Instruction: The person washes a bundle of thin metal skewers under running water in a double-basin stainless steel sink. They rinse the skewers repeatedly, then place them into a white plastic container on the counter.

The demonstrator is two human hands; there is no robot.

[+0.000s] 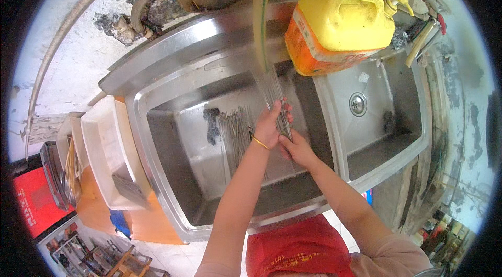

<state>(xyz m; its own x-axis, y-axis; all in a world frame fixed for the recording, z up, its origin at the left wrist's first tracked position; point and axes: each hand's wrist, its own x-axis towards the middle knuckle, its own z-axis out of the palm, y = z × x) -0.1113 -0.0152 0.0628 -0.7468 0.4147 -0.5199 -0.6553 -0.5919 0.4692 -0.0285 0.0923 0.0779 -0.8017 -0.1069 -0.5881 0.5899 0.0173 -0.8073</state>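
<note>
Both of my hands grip one bundle of thin metal skewers (273, 90) above the large steel sink basin (188, 139). My left hand (269, 120) wraps the middle of the bundle, a yellow bangle (260, 142) on its wrist. Closer to my body, my right hand (297, 146) holds the lower end. A pale hose with a green stripe (260, 33) hangs down from the tap, its mouth over the bundle's far end. More metal skewers (234, 132) lie in a loose pile on the basin floor, left of my hands and partly behind my left forearm.
A yellow and orange plastic jug (345, 22) with a pump stands at the sink's back rim. To the right is a smaller basin (372, 135) with a drain strainer (357, 104). A white plastic bin (106, 147) sits on an orange surface (162, 218) at the left.
</note>
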